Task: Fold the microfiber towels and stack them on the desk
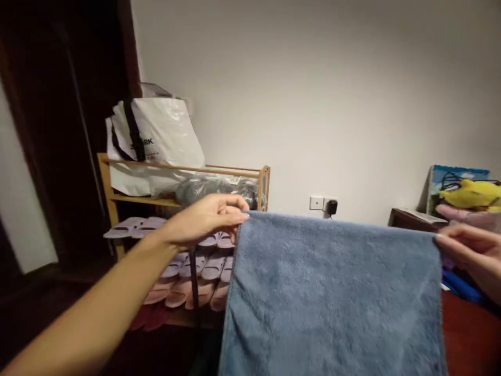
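A blue-grey towel (336, 292) hangs spread between my two hands, its top edge pulled nearly straight. My left hand (219, 216) pinches the upper left corner between thumb and fingers. At the upper right corner, my right hand (472, 250) grips the cloth, partly cut off by the picture's edge. The towel's lower end runs out of view at the bottom.
Behind my left arm stands a wooden shoe rack (107, 183) with several slippers (213, 266). A white bag (164, 130) rests on its top. A wall socket (317, 203) holds a black plug (332, 207). At right, a yellow plush toy (472, 194) lies near a dark table (417, 222).
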Tool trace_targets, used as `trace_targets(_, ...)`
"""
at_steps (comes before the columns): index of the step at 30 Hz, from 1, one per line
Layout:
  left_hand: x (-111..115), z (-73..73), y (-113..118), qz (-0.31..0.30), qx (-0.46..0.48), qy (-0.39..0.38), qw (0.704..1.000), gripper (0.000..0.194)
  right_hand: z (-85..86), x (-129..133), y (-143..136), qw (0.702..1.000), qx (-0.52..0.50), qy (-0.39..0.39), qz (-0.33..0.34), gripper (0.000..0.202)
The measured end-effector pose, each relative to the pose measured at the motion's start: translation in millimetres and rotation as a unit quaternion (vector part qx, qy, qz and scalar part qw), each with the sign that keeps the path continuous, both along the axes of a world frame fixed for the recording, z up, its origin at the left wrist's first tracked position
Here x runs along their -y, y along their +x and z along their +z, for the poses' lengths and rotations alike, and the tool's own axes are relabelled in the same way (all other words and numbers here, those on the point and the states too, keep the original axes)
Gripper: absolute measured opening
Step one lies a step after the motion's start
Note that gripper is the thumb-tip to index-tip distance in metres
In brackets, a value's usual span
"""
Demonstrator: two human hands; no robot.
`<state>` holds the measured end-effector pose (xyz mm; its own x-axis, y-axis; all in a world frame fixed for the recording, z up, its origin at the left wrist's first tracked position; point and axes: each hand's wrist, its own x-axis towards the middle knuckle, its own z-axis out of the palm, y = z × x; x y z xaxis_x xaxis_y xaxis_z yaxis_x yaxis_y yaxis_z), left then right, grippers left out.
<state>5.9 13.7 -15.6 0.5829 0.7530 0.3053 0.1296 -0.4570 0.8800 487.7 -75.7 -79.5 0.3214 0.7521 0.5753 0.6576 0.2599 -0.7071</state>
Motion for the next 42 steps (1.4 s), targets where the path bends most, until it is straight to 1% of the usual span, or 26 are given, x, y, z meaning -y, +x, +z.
trace_targets(3, -31.8, -29.3, 9.9, -0.002, -0.006, -0.009, 1.0, 0.029, -14.0, -25.2, -6.6, 0.996, -0.03, -0.052, 0.063, 0.041)
trace_targets(5, -61.7, -54.5, 18.3, 0.003, -0.007, -0.008, 1.0, 0.032, -29.1, -50.3, -4.0, 0.993, -0.048, -0.06, 0.095, 0.042)
trace_targets(7, -94.9, -83.1, 28.6, 0.026, -0.003, -0.02, 0.999, 0.035, -48.5, -79.6, 0.4, 0.989, -0.064, -0.071, 0.115, 0.044)
trace_targets(8, -111.2, -98.1, 34.2, 0.052, -0.007, -0.03, 0.998, 0.036, -59.2, -94.6, 1.8, 0.988, -0.069, -0.081, 0.11, 0.047)
trace_targets(10, -140.8, -128.0, 45.7, 0.085, -0.017, -0.038, 0.996, 0.034, -81.2, -123.1, 1.6, 0.989, -0.072, -0.105, 0.081, 0.053)
trace_targets(13, -174.4, -169.1, 62.4, 0.14, -0.038, -0.049, 0.988, 0.028, -110.7, -159.1, -4.9, 0.987, -0.066, -0.139, 0.04, 0.057)
trace_targets(16, -197.3, -202.4, 76.5, 0.194, -0.071, -0.055, 0.977, 0.02, -133.0, -186.8, -11.1, 0.983, -0.049, -0.173, 0.024, 0.054)
trace_targets(18, -209.4, -219.3, 83.2, 0.222, -0.097, -0.051, 0.969, 0.018, -144.7, -202.1, -12.4, 0.98, -0.032, -0.197, 0.012, 0.051)
trace_targets(20, -220.5, -231.0, 87.0, 0.246, -0.12, -0.033, 0.961, 0.02, -154.9, -215.9, -11.3, 0.976, -0.013, -0.219, -0.003, 0.048)
trace_targets(22, -230.5, -237.4, 88.6, 0.267, -0.138, -0.003, 0.954, 0.023, -164.0, -228.8, -8.6, 0.97, 0.01, -0.242, -0.018, 0.045)
trace_targets(24, -238.0, -239.1, 89.8, 0.283, -0.159, 0.031, 0.945, 0.023, -171.8, -240.6, -5.6, 0.964, 0.036, -0.263, -0.031, 0.043)
trace_targets(26, -240.9, -238.1, 92.8, 0.296, -0.185, 0.067, 0.935, 0.018, -177.6, -251.0, -4.6, 0.957, 0.066, -0.281, -0.044, 0.04)
trace_targets(28, -238.0, -236.9, 99.8, 0.303, -0.211, 0.111, 0.923, 0.017, -181.7, -259.3, -8.9, 0.95, 0.097, -0.29, -0.059, 0.037)
trace_targets(29, -234.5, -237.2, 105.1, 0.3, -0.224, 0.136, 0.917, 0.021, -183.6, -262.6, -13.9, 0.948, 0.115, -0.289, -0.067, 0.037)
trace_targets(30, -230.1, -238.4, 111.5, 0.29, -0.236, 0.162, 0.913, 0.027, -185.7, -265.3, -20.9, 0.946, 0.134, -0.285, -0.072, 0.039)
trace_targets(32, -220.4, -244.1, 126.4, 0.244, -0.261, 0.211, 0.91, 0.038, -192.2, -269.0, -39.7, 0.945, 0.179, -0.266, -0.062, 0.052)
trace_targets(34, -212.7, -254.2, 140.4, 0.18, -0.29, 0.241, 0.908, 0.044, -202.6, -270.5, -60.0, 0.942, 0.228, -0.247, -0.012, 0.062)
trace_targets(36, -209.1, -266.9, 149.8, 0.131, -0.323, 0.246, 0.904, 0.05, -216.2, -270.4, -75.3, 0.93, 0.267, -0.249, 0.045, 0.066)
trace_targets(37, -208.8, -273.1, 152.1, 0.116, -0.34, 0.242, 0.901, 0.053, -223.2, -270.1, -79.9, 0.922, 0.28, -0.259, 0.064, 0.067)
trace_targets(39, -210.3, -282.7, 153.0, 0.098, -0.37, 0.228, 0.895, 0.058, -234.7, -269.5, -83.2, 0.909, 0.295, -0.283, 0.078, 0.07)
trace_targets(41, -212.7, -285.3, 151.2, 0.087, -0.392, 0.219, 0.889, 0.06, -240.0, -269.3, -82.0, 0.902, 0.303, -0.298, 0.079, 0.072)
trace_targets(42, -213.3, -283.5, 150.2, 0.083, -0.4, 0.216, 0.887, 0.061, -240.0, -268.9, -81.1, 0.9, 0.306, -0.3, 0.077, 0.072)
